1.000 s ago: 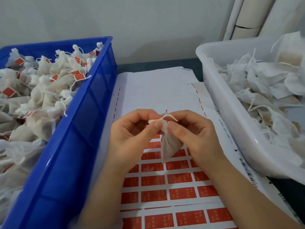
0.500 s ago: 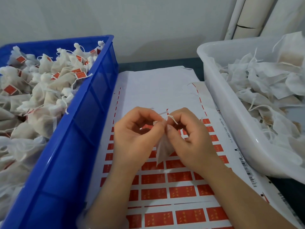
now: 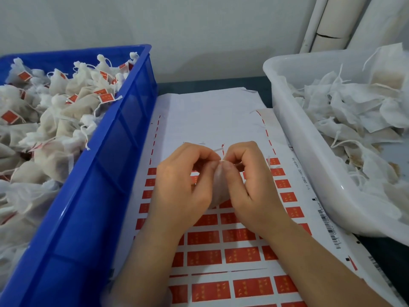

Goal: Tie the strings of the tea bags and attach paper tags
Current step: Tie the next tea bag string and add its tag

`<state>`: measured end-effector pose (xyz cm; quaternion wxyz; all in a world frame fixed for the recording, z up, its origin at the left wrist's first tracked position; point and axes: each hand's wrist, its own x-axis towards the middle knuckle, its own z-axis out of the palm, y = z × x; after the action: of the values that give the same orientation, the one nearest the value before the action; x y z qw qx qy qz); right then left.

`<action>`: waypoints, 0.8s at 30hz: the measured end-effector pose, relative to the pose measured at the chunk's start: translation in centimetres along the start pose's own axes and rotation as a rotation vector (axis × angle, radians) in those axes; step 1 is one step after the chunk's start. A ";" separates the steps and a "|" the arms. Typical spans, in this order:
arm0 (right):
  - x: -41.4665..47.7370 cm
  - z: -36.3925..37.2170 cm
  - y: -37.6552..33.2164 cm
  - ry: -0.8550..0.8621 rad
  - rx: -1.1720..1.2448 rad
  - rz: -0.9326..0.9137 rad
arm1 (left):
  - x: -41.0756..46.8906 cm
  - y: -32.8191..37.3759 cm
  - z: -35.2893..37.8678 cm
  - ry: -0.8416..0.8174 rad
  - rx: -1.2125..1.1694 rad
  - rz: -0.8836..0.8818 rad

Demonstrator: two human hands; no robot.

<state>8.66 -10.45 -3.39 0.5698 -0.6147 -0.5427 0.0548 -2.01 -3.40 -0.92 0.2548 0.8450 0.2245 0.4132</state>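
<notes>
A small white tea bag [image 3: 218, 187] hangs between my two hands over the middle of the sheet. My left hand [image 3: 183, 182] pinches its gathered top from the left, and my right hand [image 3: 247, 185] pinches it from the right, fingers curled. Short white string ends [image 3: 219, 150] stick up above the fingertips. Most of the bag is hidden between my palms. Underneath lies a white sheet of red paper tags [image 3: 221, 258] in rows.
A blue crate [image 3: 106, 173] on the left holds several tied tea bags with red tags [image 3: 106, 98]. A white tub [image 3: 314, 169] on the right holds several loose untied bags [image 3: 345, 116]. White pipes [image 3: 327, 21] stand at the back right by the wall.
Both hands have drawn closer together around the top of the bag, and the string loop seen earlier has pulled down to short ends. The hands stay over the same spot.
</notes>
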 end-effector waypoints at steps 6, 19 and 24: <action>0.0 0.4 -0.1 0.061 -0.086 -0.045 | -0.1 0.2 0.4 -0.152 -0.407 -0.362; 0.4 -0.5 -0.4 0.093 0.014 -0.098 | 0.2 -0.5 0.0 -0.203 -0.946 -0.635; 0.3 -0.5 -0.4 0.059 0.031 -0.002 | 0.1 -0.7 0.2 -0.194 -0.677 -0.586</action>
<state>8.89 -10.63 -2.69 0.5953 -0.6065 -0.5251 0.0445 -1.95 -2.90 -1.39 0.6426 0.6497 0.2814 0.2928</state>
